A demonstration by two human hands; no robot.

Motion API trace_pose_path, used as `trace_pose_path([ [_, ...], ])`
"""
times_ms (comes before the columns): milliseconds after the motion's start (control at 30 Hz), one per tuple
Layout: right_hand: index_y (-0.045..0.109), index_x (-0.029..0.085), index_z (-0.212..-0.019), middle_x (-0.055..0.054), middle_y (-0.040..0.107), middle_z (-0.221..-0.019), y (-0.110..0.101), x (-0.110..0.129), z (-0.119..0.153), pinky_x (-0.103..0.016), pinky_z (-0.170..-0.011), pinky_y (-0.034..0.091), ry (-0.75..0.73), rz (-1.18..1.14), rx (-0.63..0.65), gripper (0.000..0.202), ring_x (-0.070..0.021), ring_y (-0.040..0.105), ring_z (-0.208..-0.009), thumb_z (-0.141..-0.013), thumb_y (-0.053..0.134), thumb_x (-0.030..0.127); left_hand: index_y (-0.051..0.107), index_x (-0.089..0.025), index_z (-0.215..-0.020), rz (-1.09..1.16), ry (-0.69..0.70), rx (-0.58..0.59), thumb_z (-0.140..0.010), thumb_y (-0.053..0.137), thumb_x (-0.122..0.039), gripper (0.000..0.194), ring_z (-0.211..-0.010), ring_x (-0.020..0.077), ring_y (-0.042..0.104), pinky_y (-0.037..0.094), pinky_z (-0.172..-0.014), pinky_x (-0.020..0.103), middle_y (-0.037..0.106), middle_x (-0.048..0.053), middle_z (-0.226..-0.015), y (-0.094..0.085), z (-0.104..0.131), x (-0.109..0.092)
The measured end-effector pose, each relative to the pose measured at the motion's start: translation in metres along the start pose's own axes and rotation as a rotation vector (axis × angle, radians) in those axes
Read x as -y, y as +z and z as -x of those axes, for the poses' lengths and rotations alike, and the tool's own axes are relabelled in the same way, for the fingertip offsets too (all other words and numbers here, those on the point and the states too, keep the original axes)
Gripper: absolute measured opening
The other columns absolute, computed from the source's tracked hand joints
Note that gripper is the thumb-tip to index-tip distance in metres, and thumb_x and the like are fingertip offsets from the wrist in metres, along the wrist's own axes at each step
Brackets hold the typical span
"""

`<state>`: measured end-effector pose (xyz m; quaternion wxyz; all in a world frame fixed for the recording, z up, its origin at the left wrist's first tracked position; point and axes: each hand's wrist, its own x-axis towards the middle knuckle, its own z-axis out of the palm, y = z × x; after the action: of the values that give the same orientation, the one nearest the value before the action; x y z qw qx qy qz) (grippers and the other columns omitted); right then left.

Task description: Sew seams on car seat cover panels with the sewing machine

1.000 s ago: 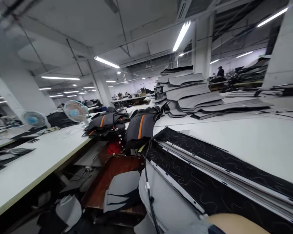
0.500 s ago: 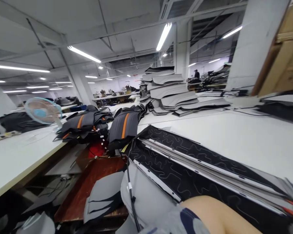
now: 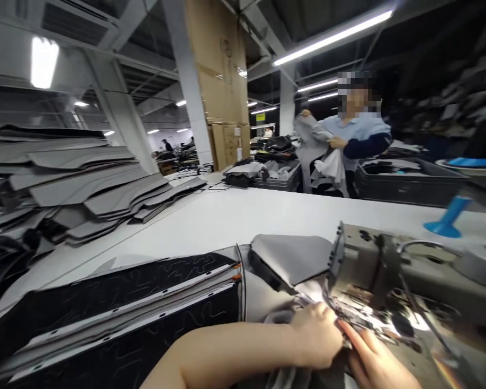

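A sewing machine (image 3: 358,256) stands at the right, its lamp lighting the stitching area. A grey fabric piece (image 3: 294,256) with a dark underside lies against the machine's left side and runs down towards my hands. Just in front of the lit area, my left hand (image 3: 318,332) is closed on the grey fabric, knuckles up. My right hand (image 3: 376,356) is close beside it, fingers pressed together at the fabric's edge by the machine bed. Much of the cloth under both hands is hidden, and the needle is hard to make out.
Long black quilted panels (image 3: 146,319) with white strips lie left of my forearm. Stacked grey panels (image 3: 85,183) rise at the far left. Behind the white table (image 3: 227,210), a person (image 3: 356,138) handles grey cloth by a dark crate (image 3: 405,181). A blue spool holder (image 3: 447,219) stands right.
The view has swung right, from the fan and panel stacks to the sewing machine. Both hands now show at the machine; earlier only part of one arm was visible.
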<state>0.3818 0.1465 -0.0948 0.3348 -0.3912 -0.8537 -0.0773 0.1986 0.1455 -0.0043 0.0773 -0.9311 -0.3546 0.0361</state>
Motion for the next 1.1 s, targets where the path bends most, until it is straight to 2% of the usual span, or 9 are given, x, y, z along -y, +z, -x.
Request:
trace_pose_path([
  [100,0.060,0.017,-0.114,-0.004,0.061,-0.076,-0.008,0.016,-0.010,-0.022,-0.048,0.049,0.033,0.098,-0.006,0.037,-0.0167,0.063,-0.066,-0.087,0.035,0.019,0.065,-0.007,-0.086,0.013,-0.006,0.028,-0.072,0.064,-0.026,0.024,-0.089,0.0250,0.053,0.046,-0.075,0.032,0.058,0.014,-0.089,-0.006,0.003,0.001],
  [200,0.061,0.013,-0.112,-0.005,0.059,-0.073,-0.018,0.022,-0.016,-0.025,-0.050,0.049,0.029,0.176,0.022,0.037,-0.0179,0.062,-0.066,-0.086,0.034,0.016,0.063,-0.005,-0.097,0.058,-0.032,0.035,-0.075,0.058,-0.019,0.026,-0.094,0.0256,0.053,0.046,-0.078,0.032,0.058,0.013,-0.095,-0.010,0.002,0.001],
  [467,0.064,0.014,-0.111,-0.003,0.057,-0.068,-0.032,0.020,-0.015,-0.029,-0.055,0.040,0.095,0.172,0.097,0.035,-0.0181,0.057,-0.065,-0.088,0.037,0.017,0.059,-0.006,-0.107,0.147,0.034,0.083,-0.080,0.049,-0.009,0.030,-0.106,0.0253,0.050,0.044,-0.092,0.033,0.058,0.013,-0.108,-0.015,-0.003,0.010],
  [600,0.065,0.015,-0.110,-0.003,0.059,-0.070,-0.035,0.018,-0.012,-0.027,-0.053,0.037,0.130,0.133,0.114,0.034,-0.0165,0.057,-0.066,-0.091,0.036,0.019,0.057,-0.004,-0.113,0.101,0.101,0.088,-0.081,0.049,-0.009,0.033,-0.111,0.0257,0.049,0.040,-0.099,0.033,0.056,0.015,-0.117,-0.017,-0.003,0.012],
  [833,0.065,0.017,-0.107,-0.004,0.061,-0.071,-0.033,0.015,-0.010,-0.026,-0.050,0.035,0.172,0.118,0.153,0.034,-0.0160,0.058,-0.068,-0.091,0.036,0.021,0.050,-0.001,-0.124,0.052,0.083,0.161,-0.083,0.048,-0.011,0.042,-0.119,0.0279,0.046,0.038,-0.101,0.034,0.051,0.019,-0.128,-0.018,-0.005,0.007],
  [933,0.064,0.016,-0.107,-0.006,0.062,-0.075,-0.033,0.014,-0.010,-0.026,-0.054,0.036,0.178,0.109,0.185,0.034,-0.0171,0.058,-0.071,-0.091,0.035,0.020,0.049,0.001,-0.124,0.025,0.061,0.150,-0.084,0.044,-0.009,0.041,-0.120,0.0284,0.045,0.038,-0.101,0.035,0.051,0.020,-0.128,-0.016,-0.007,0.002],
  [1100,0.065,0.018,-0.106,-0.004,0.059,-0.069,-0.039,0.013,-0.007,-0.027,-0.051,0.033,0.176,0.130,0.141,0.034,-0.0159,0.054,-0.061,-0.092,0.034,0.023,0.055,-0.002,-0.115,0.009,-0.004,0.142,-0.085,0.041,-0.007,0.034,-0.118,0.0276,0.046,0.041,-0.098,0.035,0.053,0.018,-0.125,-0.018,-0.010,-0.002],
])
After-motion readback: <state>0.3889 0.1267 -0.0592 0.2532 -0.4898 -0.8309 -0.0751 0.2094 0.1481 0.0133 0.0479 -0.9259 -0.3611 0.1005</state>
